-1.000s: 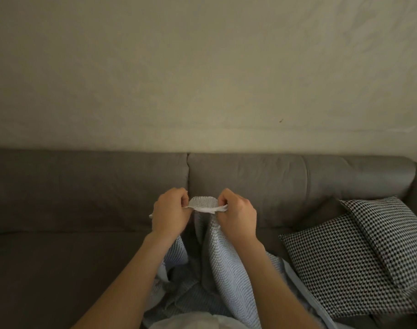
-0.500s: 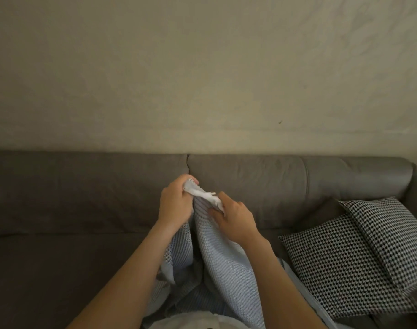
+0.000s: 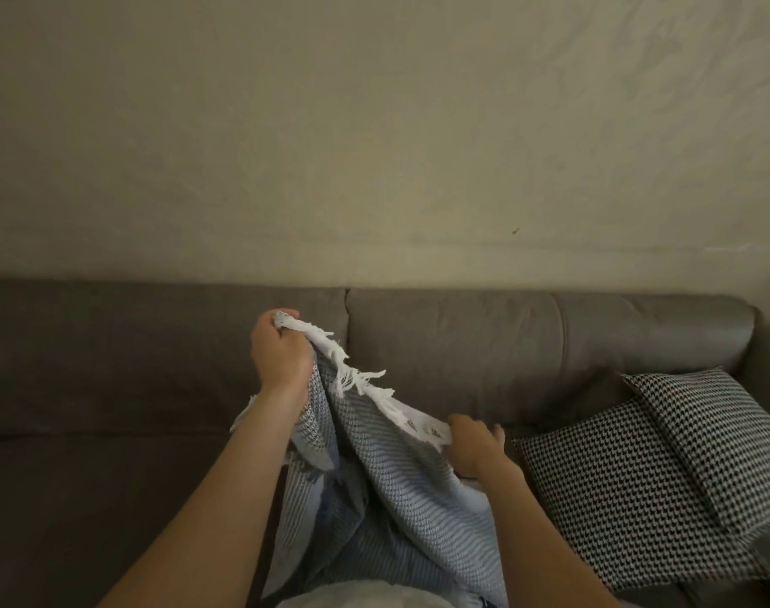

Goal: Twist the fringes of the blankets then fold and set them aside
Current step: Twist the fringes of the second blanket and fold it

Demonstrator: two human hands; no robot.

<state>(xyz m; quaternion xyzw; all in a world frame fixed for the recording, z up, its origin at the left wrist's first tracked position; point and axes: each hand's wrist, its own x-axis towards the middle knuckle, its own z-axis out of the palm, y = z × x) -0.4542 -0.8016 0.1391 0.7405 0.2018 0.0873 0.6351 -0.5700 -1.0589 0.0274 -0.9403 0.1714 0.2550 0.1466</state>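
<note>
**Fringed edge stretched between my two hands**

My left hand (image 3: 280, 355) is raised in front of the grey sofa (image 3: 506, 344) backrest, fingers curled into a tight fist around one end of the blanket's white fringe (image 3: 361, 379). My right hand (image 3: 473, 447) sits lower and further right, fingers closed over the other end of that fringed edge, thumb side tucked against the cloth. Between the two fists the fringe runs in a slanting line, high at the left and low at the right, with loose white tassels sticking out along it. The blue-and-white woven blanket (image 3: 400, 489) hangs down from this edge in folds, draped between my forearms and bunched over my lap. Two black-and-white houndstooth cushions (image 3: 664, 480) lean against the sofa's right end, just beside my right hand but not touching it.
</note>
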